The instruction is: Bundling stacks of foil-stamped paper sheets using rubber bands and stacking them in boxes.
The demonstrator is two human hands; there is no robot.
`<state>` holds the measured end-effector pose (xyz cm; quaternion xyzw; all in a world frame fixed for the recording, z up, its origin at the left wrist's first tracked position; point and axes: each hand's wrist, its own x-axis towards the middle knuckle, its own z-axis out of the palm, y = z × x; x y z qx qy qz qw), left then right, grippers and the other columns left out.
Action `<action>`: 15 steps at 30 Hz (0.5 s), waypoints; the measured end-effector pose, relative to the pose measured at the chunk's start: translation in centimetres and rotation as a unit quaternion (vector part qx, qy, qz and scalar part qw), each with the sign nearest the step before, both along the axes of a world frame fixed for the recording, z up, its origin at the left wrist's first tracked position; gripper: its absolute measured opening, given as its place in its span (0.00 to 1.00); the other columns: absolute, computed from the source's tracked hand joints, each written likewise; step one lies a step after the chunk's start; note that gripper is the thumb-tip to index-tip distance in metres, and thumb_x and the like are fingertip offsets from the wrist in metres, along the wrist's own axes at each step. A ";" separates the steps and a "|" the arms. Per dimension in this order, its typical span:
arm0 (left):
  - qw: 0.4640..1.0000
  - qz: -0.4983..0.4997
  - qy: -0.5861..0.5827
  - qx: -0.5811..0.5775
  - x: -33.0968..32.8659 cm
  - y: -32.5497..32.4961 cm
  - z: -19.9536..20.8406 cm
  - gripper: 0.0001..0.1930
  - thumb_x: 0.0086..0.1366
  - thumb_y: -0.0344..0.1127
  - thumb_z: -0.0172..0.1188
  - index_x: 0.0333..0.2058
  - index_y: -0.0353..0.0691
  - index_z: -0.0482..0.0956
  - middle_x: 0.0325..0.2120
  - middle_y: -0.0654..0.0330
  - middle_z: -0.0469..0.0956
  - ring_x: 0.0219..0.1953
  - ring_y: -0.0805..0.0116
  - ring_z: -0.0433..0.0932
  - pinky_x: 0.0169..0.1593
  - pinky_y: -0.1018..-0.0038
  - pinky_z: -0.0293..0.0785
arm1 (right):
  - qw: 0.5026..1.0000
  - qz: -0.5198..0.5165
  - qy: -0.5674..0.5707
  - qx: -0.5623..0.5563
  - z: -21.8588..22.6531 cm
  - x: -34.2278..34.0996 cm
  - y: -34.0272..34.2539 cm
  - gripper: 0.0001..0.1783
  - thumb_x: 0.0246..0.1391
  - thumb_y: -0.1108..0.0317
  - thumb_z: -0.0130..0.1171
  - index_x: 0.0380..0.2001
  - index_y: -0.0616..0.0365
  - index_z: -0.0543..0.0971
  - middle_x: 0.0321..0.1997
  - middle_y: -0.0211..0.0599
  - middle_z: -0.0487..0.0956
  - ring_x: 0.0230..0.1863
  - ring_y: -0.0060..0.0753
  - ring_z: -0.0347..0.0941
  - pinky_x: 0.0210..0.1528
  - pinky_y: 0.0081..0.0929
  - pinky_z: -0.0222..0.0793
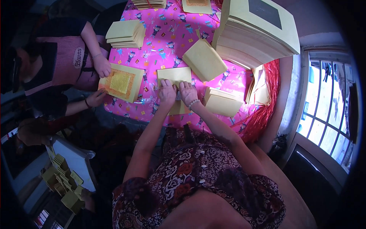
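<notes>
My left hand (167,92) and my right hand (188,92) are side by side on a pale yellow paper sheet (174,72) at the table's near edge. The fingers of both hands are curled and pressed onto the paper, gripping it along a line across its middle. Part of the sheet shows beyond my fingers, and a lower part shows between my wrists. My fingertips partly hide what lies under them. Just right of my right hand lies a small stack of folded yellow paper (223,102). Farther off is another yellow paper pile (205,60), set at an angle.
The table wears a pink patterned cover (160,34). A tall paper stack (255,34) stands at the far right, near red plastic strands (272,91). A co-worker's hands (101,66) hold a sheet with a gold square (121,83) at left. Folded papers (126,33) lie beyond.
</notes>
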<state>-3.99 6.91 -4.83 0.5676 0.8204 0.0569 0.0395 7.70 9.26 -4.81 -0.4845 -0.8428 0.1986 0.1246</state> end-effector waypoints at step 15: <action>0.980 -0.044 -0.116 0.155 -1.2 -2.5 0.5 0.21 0.61 0.40 0.51 0.47 0.32 0.62 0.36 0.44 0.65 0.36 0.45 0.73 0.37 0.58 0.71 | 1.000 -0.006 0.021 -0.020 -0.3 0.3 -0.5 0.10 0.53 0.64 0.51 0.36 0.57 0.68 0.39 0.42 0.70 0.43 0.42 0.69 0.43 0.37 0.67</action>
